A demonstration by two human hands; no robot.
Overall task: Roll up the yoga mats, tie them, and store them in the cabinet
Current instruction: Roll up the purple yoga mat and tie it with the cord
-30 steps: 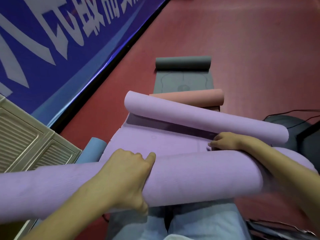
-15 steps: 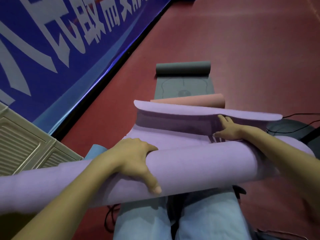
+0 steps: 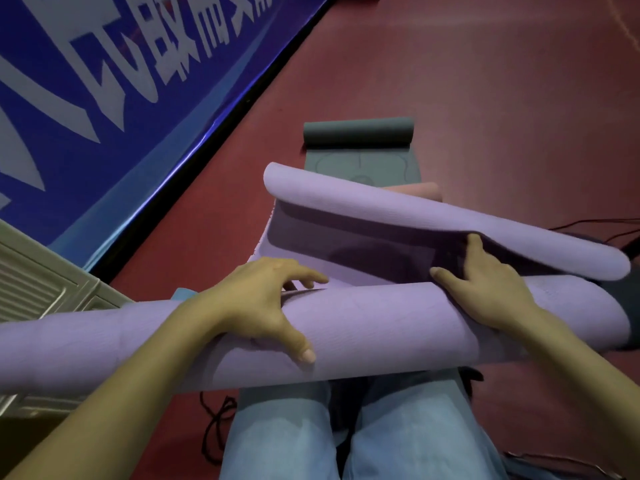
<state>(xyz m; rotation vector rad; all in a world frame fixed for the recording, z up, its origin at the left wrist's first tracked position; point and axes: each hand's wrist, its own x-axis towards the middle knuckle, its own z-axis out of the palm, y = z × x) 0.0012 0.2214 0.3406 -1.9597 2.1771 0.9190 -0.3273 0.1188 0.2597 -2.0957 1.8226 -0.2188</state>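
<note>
Across my lap, near edge of view, sits the purple mat (image 3: 363,327), mostly rolled, so both hands can pin it. L hand (image 3: 263,306) grasps over the roll w/ thumb on the near side; R hand (image 3: 485,289) lies released, fingers straight, reaching toward the far curled end (image 3: 415,209), prob. to flatten it & keep the roll tight. Grey mat (image 3: 360,133) lies far off on the red floor (image 3: 485,98), part unrolled.
</note>
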